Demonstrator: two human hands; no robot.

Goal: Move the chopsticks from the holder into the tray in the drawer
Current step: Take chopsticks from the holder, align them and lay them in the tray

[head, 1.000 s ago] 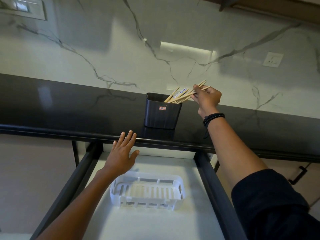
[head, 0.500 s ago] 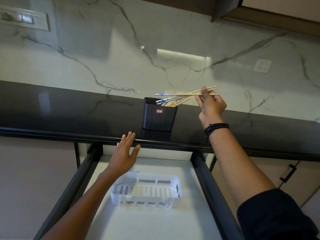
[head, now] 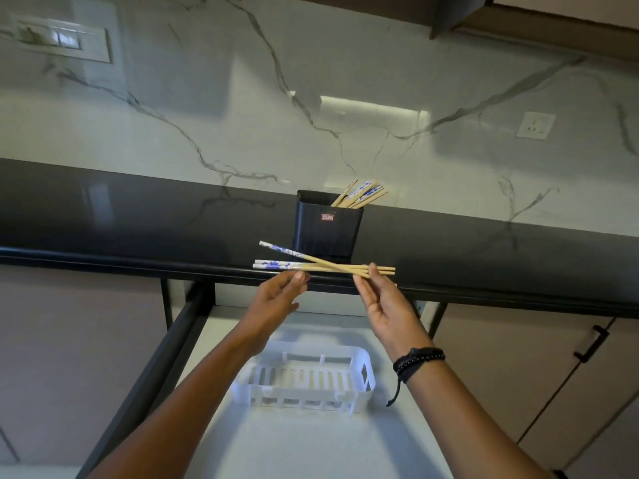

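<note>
A black holder (head: 327, 226) stands on the dark counter with several wooden chopsticks (head: 363, 196) leaning out to its right. In front of the counter's edge, my right hand (head: 385, 302) pinches a small bunch of chopsticks (head: 321, 266) with blue-and-white patterned ends, held level and pointing left. My left hand (head: 276, 304) meets the bunch near its patterned ends with thumb and fingertips. Below both hands, a white slotted tray (head: 359, 397) lies in the open drawer (head: 311, 444) with nothing visible in it.
The dark counter (head: 138, 216) runs across the view under a marble wall. Black drawer rails (head: 152, 371) frame the white drawer floor. A cabinet door with a black handle (head: 591, 347) is at the right. A switch plate (head: 65, 39) and a socket (head: 535, 125) sit on the wall.
My right hand lifted a few chopsticks out of the holder and brought them down in front of the counter edge. My left hand rose from the drawer to meet them.
</note>
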